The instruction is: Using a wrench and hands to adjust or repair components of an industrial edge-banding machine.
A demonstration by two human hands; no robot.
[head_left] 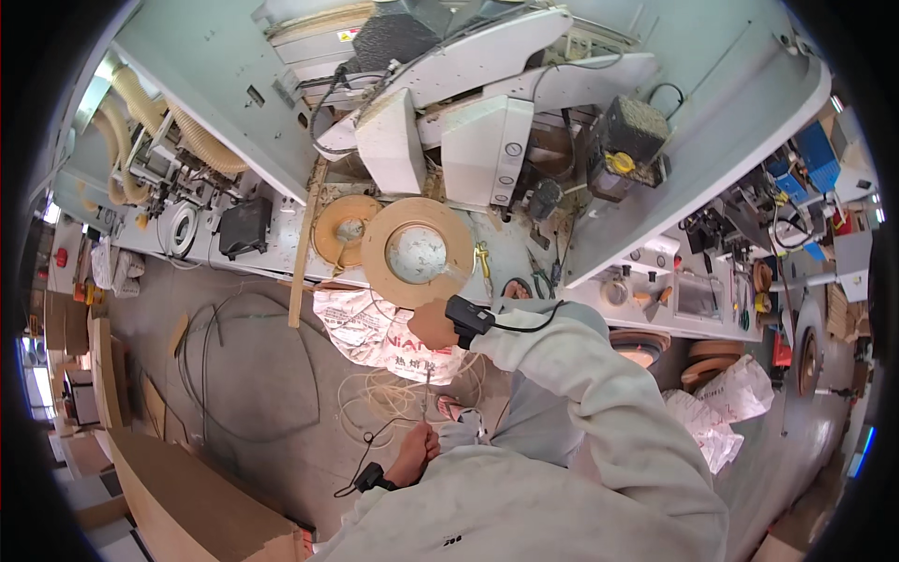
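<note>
The fingers of the left hand are closed around a thin metal rod, held low in front of the body above the floor. The fingers of the right hand appear curled at the near edge of a large brown roll; whether it is gripped or merely touched cannot be told. The rod's long axis is directed away from the body, its far end pointed toward the bench and seen against a white printed sack; its tilt cannot be judged. Loops of pale strip are spread on the floor behind the rod. Part of the sack is hidden by the right hand and a black wrist device. On the bench, the large roll lies flat, flanked by a smaller roll at left and a yellow-handled tool at right. Beyond the rolls, two white housings are seen; a long wooden strip crosses the bench edge at left.
</note>
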